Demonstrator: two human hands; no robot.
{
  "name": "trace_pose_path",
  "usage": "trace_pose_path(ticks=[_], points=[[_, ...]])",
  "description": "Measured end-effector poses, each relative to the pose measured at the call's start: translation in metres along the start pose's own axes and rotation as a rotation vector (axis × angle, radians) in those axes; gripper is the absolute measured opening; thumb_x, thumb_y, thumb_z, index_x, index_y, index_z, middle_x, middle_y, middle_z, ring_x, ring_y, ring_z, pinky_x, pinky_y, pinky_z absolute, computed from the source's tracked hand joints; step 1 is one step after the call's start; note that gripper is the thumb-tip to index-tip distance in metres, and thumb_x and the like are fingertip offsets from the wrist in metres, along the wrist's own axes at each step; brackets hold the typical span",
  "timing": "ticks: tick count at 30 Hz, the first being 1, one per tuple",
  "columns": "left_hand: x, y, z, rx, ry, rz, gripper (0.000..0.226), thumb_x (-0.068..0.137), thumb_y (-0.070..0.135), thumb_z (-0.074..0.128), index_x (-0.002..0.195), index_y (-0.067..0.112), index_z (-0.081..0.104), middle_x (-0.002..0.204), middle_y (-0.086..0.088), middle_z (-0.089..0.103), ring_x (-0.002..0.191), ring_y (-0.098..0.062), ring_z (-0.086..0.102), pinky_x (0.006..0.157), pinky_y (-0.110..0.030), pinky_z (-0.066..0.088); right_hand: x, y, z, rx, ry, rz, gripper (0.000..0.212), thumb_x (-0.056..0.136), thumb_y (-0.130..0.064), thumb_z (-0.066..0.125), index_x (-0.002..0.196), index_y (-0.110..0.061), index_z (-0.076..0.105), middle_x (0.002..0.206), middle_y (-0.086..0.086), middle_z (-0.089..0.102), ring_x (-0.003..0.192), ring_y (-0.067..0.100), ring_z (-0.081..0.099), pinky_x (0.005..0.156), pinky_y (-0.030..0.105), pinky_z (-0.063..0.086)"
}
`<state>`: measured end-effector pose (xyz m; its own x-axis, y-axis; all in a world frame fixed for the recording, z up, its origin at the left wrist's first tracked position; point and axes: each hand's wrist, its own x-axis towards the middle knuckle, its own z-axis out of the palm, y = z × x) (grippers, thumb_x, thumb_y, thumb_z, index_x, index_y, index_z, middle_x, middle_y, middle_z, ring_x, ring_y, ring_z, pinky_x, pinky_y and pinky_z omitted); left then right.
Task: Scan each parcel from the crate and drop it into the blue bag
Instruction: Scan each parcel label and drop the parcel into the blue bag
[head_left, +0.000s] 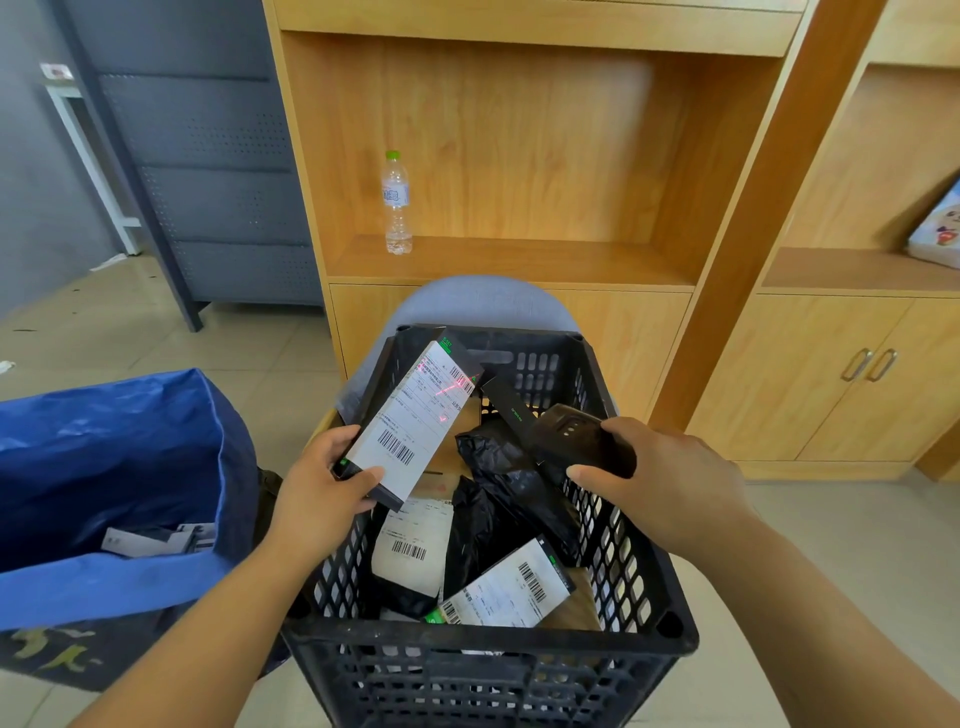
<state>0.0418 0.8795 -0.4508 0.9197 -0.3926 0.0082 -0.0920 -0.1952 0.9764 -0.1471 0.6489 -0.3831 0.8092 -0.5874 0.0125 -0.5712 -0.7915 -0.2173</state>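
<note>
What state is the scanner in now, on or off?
On. The scanner in the right hand points at the parcel held by the left hand, and red light lies across its label.

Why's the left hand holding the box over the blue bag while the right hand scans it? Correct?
No. Head view: the left hand holds the box over the crate, not the blue bag; the right hand scans it with the scanner.

Black perforated crate; blue bag; white-labelled black parcel; green-capped clear bottle.
</note>
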Motion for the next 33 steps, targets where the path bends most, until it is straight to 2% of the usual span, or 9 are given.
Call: trace_pose_path(ticks=[5,13,16,19,21,23,25,28,33], points=[[-0.001,0.000,-0.001,-0.001,0.010,-0.009,0.047,0.087,-0.002,0.063,0.129,0.011,0.048,0.116,0.002,0.054,0.098,-0.016,0.059,0.057,-0.016,0.057,-0.003,0.000,-0.002,-0.020,-0.015,0.002,0.064,0.081,-0.078,0.041,0.133,-0.042,0.040,0.099,-0.008,0.060,0.094,0.019,0.057,0.082,0.039,0.054],[-0.004,0.002,-0.001,-0.002,0.006,-0.006,0.048,0.087,-0.002,0.063,0.131,0.010,0.047,0.116,0.002,0.054,0.098,-0.015,0.059,0.057,-0.016,0.057,-0.009,0.001,-0.002,0.087,0.013,0.012,0.060,0.083,-0.074,0.044,0.133,-0.041,0.042,0.097,-0.010,0.058,0.090,0.016,0.057,0.074,0.034,0.054],[-0.005,0.005,-0.001,-0.011,0.000,-0.006,0.047,0.087,-0.001,0.063,0.130,0.011,0.048,0.117,0.002,0.055,0.098,-0.015,0.060,0.058,-0.016,0.057,-0.009,0.005,0.001,0.316,-0.018,0.051,0.050,0.084,-0.069,0.050,0.124,-0.039,0.050,0.090,-0.013,0.060,0.082,0.011,0.060,0.066,0.028,0.051],[-0.004,0.007,-0.002,-0.014,0.005,0.004,0.045,0.087,-0.001,0.063,0.128,0.012,0.049,0.118,0.002,0.057,0.100,-0.017,0.062,0.059,-0.018,0.058,-0.005,0.008,0.006,0.624,-0.045,0.095,0.038,0.084,-0.063,0.056,0.111,-0.036,0.060,0.093,-0.008,0.064,0.086,0.013,0.062,0.073,0.031,0.050],[-0.002,0.009,-0.002,-0.012,0.010,0.010,0.046,0.087,-0.001,0.063,0.128,0.013,0.050,0.119,0.002,0.058,0.104,-0.020,0.062,0.060,-0.019,0.059,-0.003,0.007,0.005,0.867,-0.111,0.183,0.037,0.085,-0.060,0.058,0.107,-0.030,0.066,0.094,-0.003,0.066,0.082,0.015,0.062,0.070,0.030,0.045],[-0.001,0.010,0.000,-0.012,0.013,0.012,0.046,0.086,-0.001,0.064,0.128,0.012,0.049,0.120,0.002,0.058,0.105,-0.020,0.061,0.058,-0.019,0.058,-0.003,0.006,0.004,1.138,-0.270,0.329,0.048,0.082,-0.059,0.060,0.100,-0.016,0.068,0.086,0.005,0.067,0.075,0.022,0.061,0.067,0.034,0.046],[0.000,0.012,0.001,-0.010,0.012,0.016,0.045,0.086,-0.002,0.063,0.127,0.012,0.049,0.119,0.002,0.057,0.104,-0.019,0.061,0.056,-0.017,0.057,-0.002,0.006,0.004,1.364,-0.426,0.396,0.060,0.078,-0.061,0.059,0.101,-0.006,0.068,0.086,0.012,0.067,0.078,0.029,0.062,0.072,0.045,0.051],[0.000,0.015,0.003,-0.018,0.016,0.019,0.044,0.087,-0.003,0.063,0.126,0.013,0.049,0.116,0.003,0.056,0.103,-0.018,0.059,0.054,-0.015,0.056,0.001,0.006,0.007,1.605,-0.593,0.346,0.065,0.081,-0.063,0.053,0.115,-0.009,0.066,0.094,0.018,0.065,0.086,0.036,0.063,0.083,0.056,0.049],[0.002,0.015,0.003,-0.005,0.024,0.021,0.047,0.087,-0.002,0.063,0.129,0.012,0.048,0.121,0.000,0.056,0.106,-0.021,0.060,0.056,-0.016,0.057,0.005,0.001,0.011,1.669,-0.654,0.299,0.080,0.068,-0.065,0.064,0.123,-0.007,0.062,0.102,0.021,0.064,0.091,0.036,0.065,0.081,0.056,0.051]])
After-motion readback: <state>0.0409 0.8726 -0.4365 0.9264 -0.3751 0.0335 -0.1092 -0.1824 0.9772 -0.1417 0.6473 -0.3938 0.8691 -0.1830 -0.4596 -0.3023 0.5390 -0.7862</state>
